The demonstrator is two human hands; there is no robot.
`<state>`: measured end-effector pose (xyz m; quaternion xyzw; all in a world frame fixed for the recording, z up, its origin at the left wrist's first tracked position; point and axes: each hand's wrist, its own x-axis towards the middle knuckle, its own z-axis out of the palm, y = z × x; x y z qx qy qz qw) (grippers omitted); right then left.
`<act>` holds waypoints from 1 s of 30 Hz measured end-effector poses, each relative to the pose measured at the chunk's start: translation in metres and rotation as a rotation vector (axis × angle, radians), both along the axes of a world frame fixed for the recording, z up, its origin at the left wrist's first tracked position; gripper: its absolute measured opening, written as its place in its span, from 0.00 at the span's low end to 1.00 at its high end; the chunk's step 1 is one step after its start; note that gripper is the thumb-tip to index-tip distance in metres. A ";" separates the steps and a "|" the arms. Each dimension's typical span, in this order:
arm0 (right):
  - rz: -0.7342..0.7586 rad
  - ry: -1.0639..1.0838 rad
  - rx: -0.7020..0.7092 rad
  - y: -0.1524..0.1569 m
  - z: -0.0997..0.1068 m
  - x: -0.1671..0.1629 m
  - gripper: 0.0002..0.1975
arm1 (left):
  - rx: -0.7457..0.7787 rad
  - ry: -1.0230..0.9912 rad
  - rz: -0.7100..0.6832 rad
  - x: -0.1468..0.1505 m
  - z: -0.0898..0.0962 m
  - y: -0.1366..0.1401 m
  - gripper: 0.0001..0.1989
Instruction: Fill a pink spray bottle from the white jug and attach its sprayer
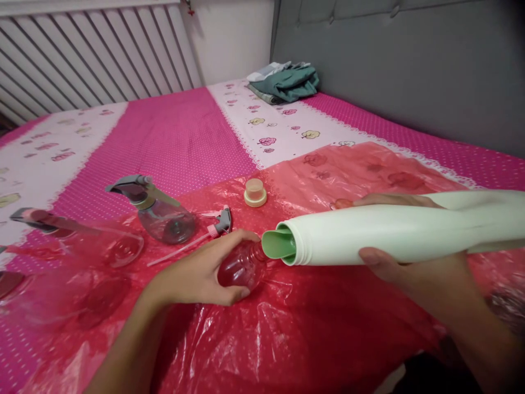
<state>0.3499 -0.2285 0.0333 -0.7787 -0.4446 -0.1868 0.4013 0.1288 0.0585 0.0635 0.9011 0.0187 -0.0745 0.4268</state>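
My left hand (209, 273) is wrapped round a small clear bottle (241, 268), steadying it on the red plastic sheet (254, 339). The bottle's neck points to the right. My right hand (426, 279) grips a large pale green detergent bottle (348, 235), tipped onto its side. Its green pouring spout (279, 244) sits right by the small bottle's mouth; I cannot tell whether any liquid is flowing. Just beyond my left hand lies a pink and grey spray trigger (221, 221) with its dip tube. A cap with a cream rim (255, 194) stands behind the two bottles.
On the left lie a clear spray bottle with a grey head (166, 216) and another spray bottle (118, 246), with more under the sheet's edge. Folded clothes (285, 82) rest at the back of the pink patterned bed (172, 131). A radiator (94, 54) and grey headboard (402, 65) stand behind.
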 end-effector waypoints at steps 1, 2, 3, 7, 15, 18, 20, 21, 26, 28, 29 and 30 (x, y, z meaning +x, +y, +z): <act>0.000 -0.006 0.000 0.000 0.000 0.000 0.26 | 0.001 0.002 0.001 0.000 0.000 0.000 0.34; 0.000 -0.007 0.002 0.001 0.000 -0.001 0.26 | 0.002 0.005 0.003 0.000 0.000 0.000 0.35; -0.004 -0.004 0.009 0.001 0.001 -0.002 0.26 | 0.003 0.006 0.006 0.000 -0.001 0.001 0.35; -0.015 0.057 0.045 0.004 0.003 -0.005 0.25 | 0.011 0.008 0.015 0.000 -0.001 0.001 0.36; -0.028 0.137 0.081 0.006 0.006 -0.008 0.23 | 0.013 -0.013 0.017 0.001 -0.002 0.002 0.35; -0.008 0.123 0.023 0.001 0.007 -0.004 0.23 | 0.027 -0.012 0.021 0.001 -0.001 0.001 0.34; 0.016 0.076 -0.033 -0.002 0.008 -0.001 0.24 | 0.035 -0.005 0.018 0.002 0.000 0.000 0.33; 0.024 0.050 -0.052 -0.002 0.008 0.000 0.25 | 0.039 -0.005 0.014 0.002 0.001 -0.001 0.33; 0.049 -0.008 -0.073 -0.004 0.009 0.000 0.28 | 0.018 -0.035 -0.020 0.002 0.003 -0.003 0.26; 0.046 -0.035 -0.078 -0.005 0.011 -0.001 0.28 | -0.011 -0.029 -0.028 0.002 0.003 -0.003 0.25; 0.045 -0.052 -0.081 -0.005 0.011 -0.001 0.27 | -0.017 -0.024 -0.030 0.002 0.002 -0.003 0.25; 0.044 -0.068 -0.085 -0.005 0.012 -0.001 0.27 | -0.018 -0.020 -0.031 0.002 0.002 -0.002 0.25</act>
